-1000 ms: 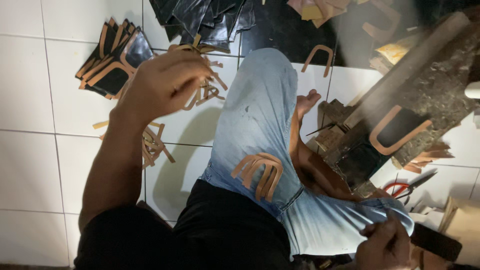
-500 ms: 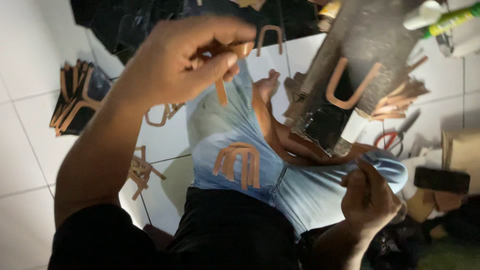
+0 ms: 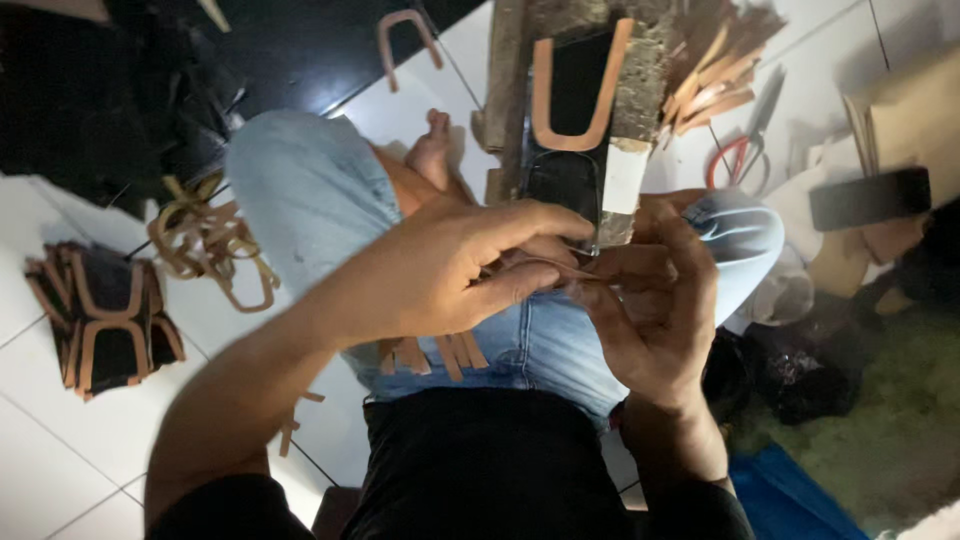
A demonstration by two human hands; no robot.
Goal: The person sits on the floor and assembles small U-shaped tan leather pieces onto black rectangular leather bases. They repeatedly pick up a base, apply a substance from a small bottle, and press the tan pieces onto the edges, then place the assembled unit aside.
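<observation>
My left hand (image 3: 455,270) and my right hand (image 3: 650,300) meet over my lap, both pinching a thin tan U-shaped strip (image 3: 560,268) between their fingers. More tan strips (image 3: 430,352) lie on my jeans-clad thigh just under the left hand. Straight ahead stands a rough wooden block (image 3: 640,70) with a dark piece and a tan U-shaped strip (image 3: 580,95) laid on it.
A stack of dark pieces edged with tan strips (image 3: 100,315) lies on the white tiles at the left, beside a loose heap of tan U-shapes (image 3: 210,245). Red-handled scissors (image 3: 745,135) and tan scraps (image 3: 715,70) lie at the upper right. A dark bag (image 3: 810,370) is by my right knee.
My left hand came down from the pile on the floor to my lap with a strip. My right hand rose to meet it and took hold of the same strip.
</observation>
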